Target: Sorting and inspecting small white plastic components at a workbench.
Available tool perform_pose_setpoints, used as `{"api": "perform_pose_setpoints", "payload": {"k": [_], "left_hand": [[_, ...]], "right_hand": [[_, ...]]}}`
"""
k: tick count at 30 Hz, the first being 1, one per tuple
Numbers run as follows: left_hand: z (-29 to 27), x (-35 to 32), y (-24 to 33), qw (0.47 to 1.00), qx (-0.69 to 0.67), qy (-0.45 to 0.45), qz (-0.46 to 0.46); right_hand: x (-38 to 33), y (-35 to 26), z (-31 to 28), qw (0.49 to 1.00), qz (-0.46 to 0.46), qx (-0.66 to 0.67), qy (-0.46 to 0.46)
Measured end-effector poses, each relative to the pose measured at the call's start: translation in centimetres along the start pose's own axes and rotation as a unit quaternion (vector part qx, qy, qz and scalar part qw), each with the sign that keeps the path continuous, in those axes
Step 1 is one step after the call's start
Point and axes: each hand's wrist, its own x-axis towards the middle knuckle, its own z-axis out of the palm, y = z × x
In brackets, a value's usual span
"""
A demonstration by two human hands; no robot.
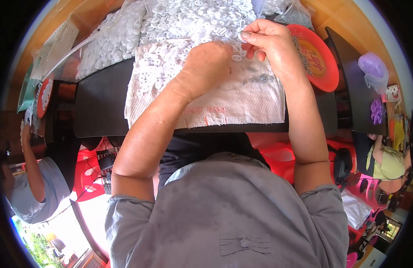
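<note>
My right hand [276, 47] is raised over the far right of a pale cloth [233, 114]. Its thumb and forefinger pinch a small white plastic piece [241, 36], partly hidden by the fingers. To the left, my left hand [208, 67] is curled closed above the cloth, its back turned up. Its fingertips are hidden, so what they hold cannot be seen. Beside and beyond it lie many loose white oval plastic pieces with holes [159, 67]. A few small dark metal bits [260, 79] rest on the cloth below my right hand.
A large heap of white pieces [197, 18] covers the far table, with a clear bag of them [112, 40] at left. A red plate [329, 76] holding small metal parts stands right, on the black table [99, 111]. Other people [41, 187] sit at both sides.
</note>
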Motion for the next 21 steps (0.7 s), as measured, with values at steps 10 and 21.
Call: {"api": "perform_pose_setpoints", "payload": {"k": [10, 21], "left_hand": [[-0.6, 0.4, -0.1, 0.959, -0.273, -0.002, -0.078], [-2.5, 0.9, 0.5, 0.898, -0.411, 0.055, -0.148]], "right_hand": [[-0.2, -0.4, -0.4, 0.996, -0.023, -0.077, -0.042], [-0.4, -0.6, -0.1, 0.993, -0.030, -0.077, -0.080]]}}
